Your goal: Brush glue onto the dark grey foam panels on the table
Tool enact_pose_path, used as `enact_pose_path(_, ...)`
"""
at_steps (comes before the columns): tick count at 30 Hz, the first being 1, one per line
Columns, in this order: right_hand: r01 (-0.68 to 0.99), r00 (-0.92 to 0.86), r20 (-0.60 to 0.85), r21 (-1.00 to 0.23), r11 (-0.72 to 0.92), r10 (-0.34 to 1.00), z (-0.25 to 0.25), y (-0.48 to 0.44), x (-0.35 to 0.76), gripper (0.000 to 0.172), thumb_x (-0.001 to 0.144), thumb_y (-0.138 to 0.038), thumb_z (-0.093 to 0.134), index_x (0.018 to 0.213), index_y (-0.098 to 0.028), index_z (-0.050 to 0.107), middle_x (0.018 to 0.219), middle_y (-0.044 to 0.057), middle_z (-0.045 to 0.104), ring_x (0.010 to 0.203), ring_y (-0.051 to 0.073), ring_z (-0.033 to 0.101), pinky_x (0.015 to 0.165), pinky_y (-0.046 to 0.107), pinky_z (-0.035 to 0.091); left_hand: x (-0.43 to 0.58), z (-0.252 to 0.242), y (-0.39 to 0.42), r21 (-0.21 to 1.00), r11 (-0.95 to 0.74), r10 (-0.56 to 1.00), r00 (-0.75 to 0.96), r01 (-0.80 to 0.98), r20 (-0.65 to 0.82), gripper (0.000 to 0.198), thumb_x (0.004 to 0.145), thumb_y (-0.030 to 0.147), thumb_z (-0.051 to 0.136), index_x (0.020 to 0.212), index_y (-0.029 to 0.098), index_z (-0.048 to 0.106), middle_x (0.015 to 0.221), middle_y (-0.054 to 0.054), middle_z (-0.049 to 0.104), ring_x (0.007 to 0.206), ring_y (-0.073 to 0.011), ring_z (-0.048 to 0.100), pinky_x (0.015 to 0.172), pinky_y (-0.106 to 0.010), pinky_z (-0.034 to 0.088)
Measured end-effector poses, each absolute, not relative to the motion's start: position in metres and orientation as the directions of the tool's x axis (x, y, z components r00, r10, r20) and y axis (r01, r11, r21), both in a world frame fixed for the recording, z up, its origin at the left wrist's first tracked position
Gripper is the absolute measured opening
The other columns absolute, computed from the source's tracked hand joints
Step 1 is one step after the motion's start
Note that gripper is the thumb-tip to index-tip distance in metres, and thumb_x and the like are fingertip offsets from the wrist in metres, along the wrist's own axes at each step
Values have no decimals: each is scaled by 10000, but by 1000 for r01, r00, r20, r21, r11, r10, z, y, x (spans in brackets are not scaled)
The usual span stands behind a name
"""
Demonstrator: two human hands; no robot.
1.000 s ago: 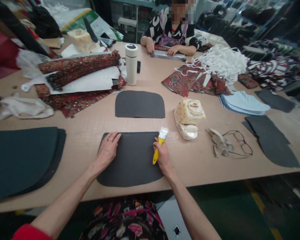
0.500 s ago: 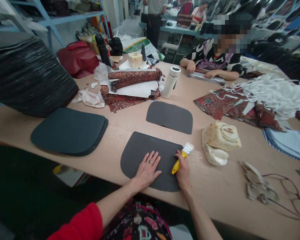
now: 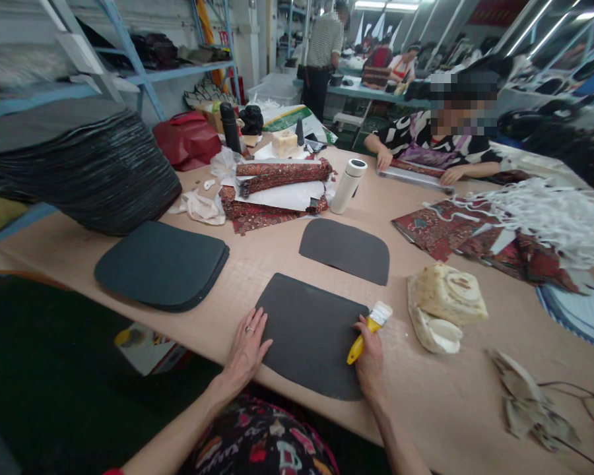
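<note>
A dark grey rounded sheet (image 3: 309,333) lies flat at the table's near edge in front of me. My left hand (image 3: 246,349) rests open, fingers spread, on the sheet's left edge; it wears a ring. My right hand (image 3: 369,359) is closed around the yellow handle of a small brush (image 3: 369,323), whose white bristles point away from me at the sheet's right edge. A second grey sheet (image 3: 346,249) lies just beyond the first.
A stack of dark sheets (image 3: 163,265) lies to my left, a tall black pile (image 3: 89,171) behind it. A crusted glue tub (image 3: 445,305) sits right of the brush. Patterned fabric (image 3: 277,191), a white flask (image 3: 347,186), white strips (image 3: 549,214). A person works across the table.
The view has swung left and up. My left hand slid from the middle of the sheet to its left edge. The brush hand stays at the sheet's right edge.
</note>
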State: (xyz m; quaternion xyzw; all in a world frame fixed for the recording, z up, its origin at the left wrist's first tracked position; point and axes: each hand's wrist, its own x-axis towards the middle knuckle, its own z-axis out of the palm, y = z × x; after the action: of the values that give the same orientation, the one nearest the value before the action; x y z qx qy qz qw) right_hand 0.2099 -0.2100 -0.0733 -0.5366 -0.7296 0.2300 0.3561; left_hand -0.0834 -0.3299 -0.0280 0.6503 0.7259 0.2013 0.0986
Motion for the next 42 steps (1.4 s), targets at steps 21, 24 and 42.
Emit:
enact_pose_path(21, 838, -162, 373, -437, 327, 914, -91, -221, 208, 357, 908, -309, 324, 1084, -145, 587, 1249, 178, 545, 1020, 304, 514, 823, 452, 410, -109, -1, -311, 578, 145, 960, -257, 803, 116, 551, 787, 66, 404, 1322, 192, 377, 1316, -137, 428, 1197, -279, 445, 989, -513, 421)
enact_pose_path(24, 863, -214, 414, -345, 370, 885, -98, -219, 212, 349, 900, -270, 321, 1092, -171, 596, 1226, 144, 581, 908, 282, 541, 814, 452, 406, -88, 9, -284, 463, -16, 990, -50, 886, 129, 523, 818, 74, 385, 1331, 171, 359, 1403, -142, 369, 1299, -284, 336, 1032, -513, 375)
enact_pose_path(42, 805, -202, 394, -454, 381, 897, -101, -220, 208, 347, 880, -193, 341, 1140, -195, 572, 1252, 133, 571, 1089, 264, 549, 835, 442, 486, -61, -30, -201, 402, -291, 955, 239, 868, 176, 523, 895, 421, 434, 1354, 175, 386, 1436, -113, 373, 1351, -261, 275, 1107, -470, 258)
